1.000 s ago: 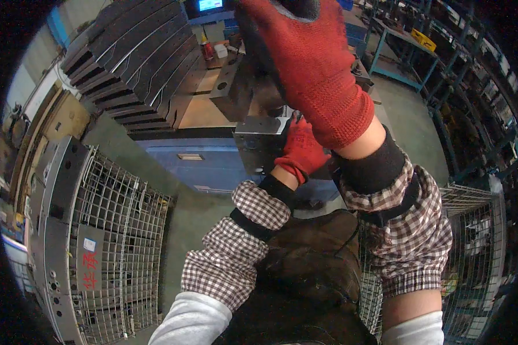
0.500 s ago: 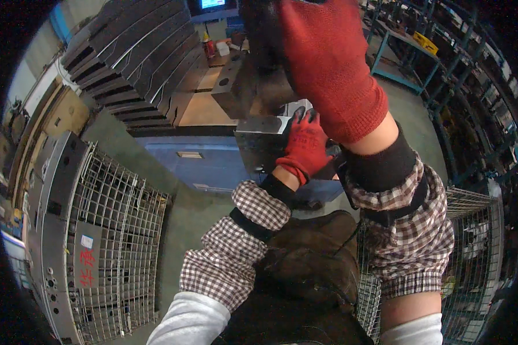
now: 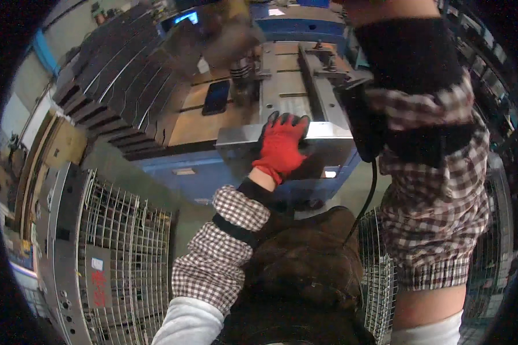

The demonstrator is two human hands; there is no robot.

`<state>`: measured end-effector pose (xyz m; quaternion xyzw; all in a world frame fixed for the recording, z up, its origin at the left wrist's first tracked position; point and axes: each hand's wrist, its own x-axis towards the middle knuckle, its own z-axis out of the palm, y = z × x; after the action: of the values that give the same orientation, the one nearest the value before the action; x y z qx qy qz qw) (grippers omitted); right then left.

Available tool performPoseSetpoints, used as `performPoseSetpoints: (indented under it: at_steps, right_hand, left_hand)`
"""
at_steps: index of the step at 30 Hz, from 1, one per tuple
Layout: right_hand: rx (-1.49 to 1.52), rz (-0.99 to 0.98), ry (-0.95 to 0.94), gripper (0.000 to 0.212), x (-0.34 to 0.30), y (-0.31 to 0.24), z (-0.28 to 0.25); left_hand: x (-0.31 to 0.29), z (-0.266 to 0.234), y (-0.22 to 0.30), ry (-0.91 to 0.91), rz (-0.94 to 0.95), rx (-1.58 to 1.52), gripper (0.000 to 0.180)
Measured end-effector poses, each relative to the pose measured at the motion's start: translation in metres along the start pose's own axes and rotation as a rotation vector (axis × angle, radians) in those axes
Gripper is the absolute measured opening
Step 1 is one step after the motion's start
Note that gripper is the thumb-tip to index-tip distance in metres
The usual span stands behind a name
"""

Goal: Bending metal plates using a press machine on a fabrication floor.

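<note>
My left hand [image 3: 281,145], in a red glove with dark fingertips, rests on a grey metal piece [image 3: 328,131] at the front of the workbench. Its fingers stretch over the bright top edge, slightly apart, and the palm lies against the darker front face. My right forearm [image 3: 423,132] reaches up the right side in a checked sleeve. Of the right hand, only a sliver of red glove at the upper edge shows; its fingers are out of sight. Left of centre, a dark brown shape [image 3: 213,46] is smeared by motion, and I cannot make out what it is.
A dark phone [image 3: 216,96] lies on the brown bench top, left of metal rails [image 3: 322,86] with clamps. Stacked dark metal panels [image 3: 121,80] stand at left. A wire-mesh cage [image 3: 124,247] is below them. A black object [image 3: 362,123] with a cable hangs near my right sleeve.
My right hand has moved up, mostly out of the picture. My left hand has shifted slightly left and up in the view. The phone and rails have come into sight.
</note>
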<state>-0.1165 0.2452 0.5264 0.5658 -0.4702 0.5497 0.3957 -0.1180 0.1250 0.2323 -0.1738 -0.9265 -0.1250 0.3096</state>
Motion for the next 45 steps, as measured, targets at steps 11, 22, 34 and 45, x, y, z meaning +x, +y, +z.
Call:
performPoseSetpoints:
  at_steps: [11,22,34,45]
  right_hand:
    - [-0.228,1.259,-0.423,0.044,-0.288,-0.101,-0.139]
    - [-0.317,1.296,0.129,0.099,-0.475,-0.132,-0.132]
    - [-0.698,0.41,-0.874,0.095,-0.217,-0.037,-0.082]
    - [-0.727,0.482,-1.061,0.096,-0.239,0.051,-0.074]
  left_hand:
    - [0.038,-0.024,0.017,-0.401,-0.01,-0.13,0.087]
    - [-0.049,-0.108,0.052,-0.158,-0.396,-1.41,0.071]
    - [-0.186,0.05,-0.009,0.107,-0.829,-2.642,0.065]
    - [-0.194,0.142,-0.048,-0.296,-0.315,-1.253,0.055]
